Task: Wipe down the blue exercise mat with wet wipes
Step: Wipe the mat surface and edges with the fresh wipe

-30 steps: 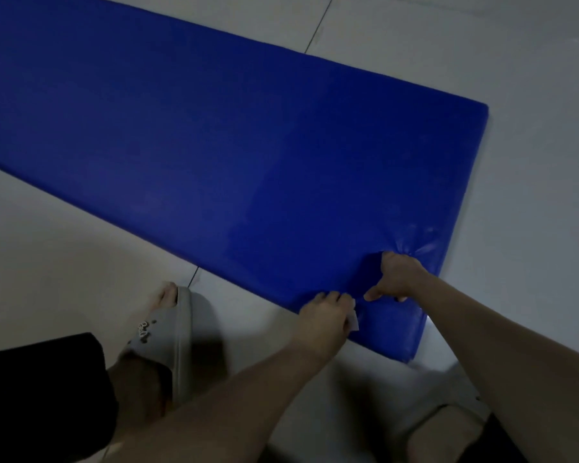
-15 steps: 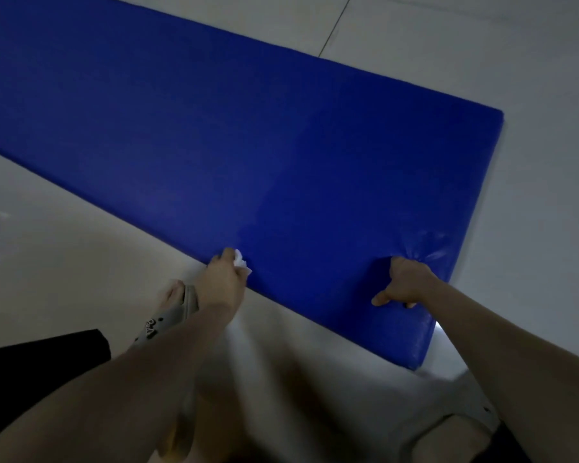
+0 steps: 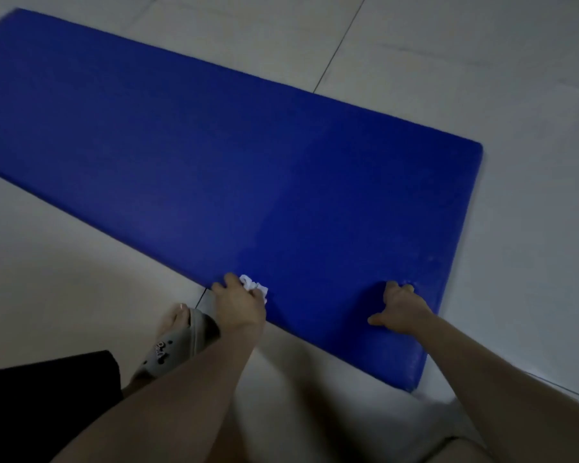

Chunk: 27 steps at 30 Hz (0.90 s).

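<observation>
Blue mat [image 3: 214,145] lies slantwise across the frame's middle. Left hand [image 3: 239,304] pinches a crumpled wipe [image 3: 255,287] against its lower edge to scrub; right hand [image 3: 402,307] grips it lower right, likely steadying.

A: anything new since a second ago?
B: yep, slid the left hand [image 3: 239,304] and wipe [image 3: 255,286] leftward along the near edge of the mat [image 3: 214,162], from just beside the right hand [image 3: 402,310] to well apart.

Mostly hidden under left hand [image 3: 239,302]: wipe [image 3: 254,285]; mat [image 3: 214,162] cut off at left edge.
</observation>
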### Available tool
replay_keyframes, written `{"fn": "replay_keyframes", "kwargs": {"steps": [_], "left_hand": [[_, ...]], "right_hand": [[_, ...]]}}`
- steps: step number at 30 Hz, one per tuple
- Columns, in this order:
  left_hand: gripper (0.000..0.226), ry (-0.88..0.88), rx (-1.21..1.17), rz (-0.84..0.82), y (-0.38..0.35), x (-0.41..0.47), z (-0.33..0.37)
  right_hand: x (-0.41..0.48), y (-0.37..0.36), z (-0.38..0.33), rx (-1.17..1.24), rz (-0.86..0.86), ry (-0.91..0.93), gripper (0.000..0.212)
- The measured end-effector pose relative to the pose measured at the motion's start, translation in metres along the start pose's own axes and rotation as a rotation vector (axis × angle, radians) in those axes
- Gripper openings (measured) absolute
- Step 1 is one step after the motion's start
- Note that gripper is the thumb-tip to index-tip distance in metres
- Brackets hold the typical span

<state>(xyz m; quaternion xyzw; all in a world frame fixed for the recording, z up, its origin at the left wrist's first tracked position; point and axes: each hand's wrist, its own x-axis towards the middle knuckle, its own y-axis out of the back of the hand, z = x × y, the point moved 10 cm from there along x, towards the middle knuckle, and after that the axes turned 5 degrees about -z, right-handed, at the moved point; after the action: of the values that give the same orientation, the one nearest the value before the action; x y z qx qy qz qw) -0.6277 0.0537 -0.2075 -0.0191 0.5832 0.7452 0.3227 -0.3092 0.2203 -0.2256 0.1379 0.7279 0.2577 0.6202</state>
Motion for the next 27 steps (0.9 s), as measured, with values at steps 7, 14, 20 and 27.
{"fn": "replay_keyframes", "kwargs": {"steps": [7, 14, 20, 27], "left_hand": [[0.054, 0.661, -1.019, -0.117, -0.030, -0.015, -0.026], [0.054, 0.656, -1.295, -0.124, 0.020, -0.037, 0.000], [0.059, 0.537, -1.224, -0.192, 0.105, -0.057, 0.053], [0.057, 0.317, -1.267, -0.495, 0.155, -0.106, 0.155]], "right_hand": [[-0.029, -0.014, -0.030, 0.136, 0.013, 0.094, 0.064], [-0.092, 0.019, -0.098, -0.077, 0.263, 0.286, 0.100], [-0.150, 0.059, -0.137, -0.353, 0.385, 0.353, 0.096], [-0.231, 0.177, -0.100, -0.406, 0.642, 0.241, 0.046]]}}
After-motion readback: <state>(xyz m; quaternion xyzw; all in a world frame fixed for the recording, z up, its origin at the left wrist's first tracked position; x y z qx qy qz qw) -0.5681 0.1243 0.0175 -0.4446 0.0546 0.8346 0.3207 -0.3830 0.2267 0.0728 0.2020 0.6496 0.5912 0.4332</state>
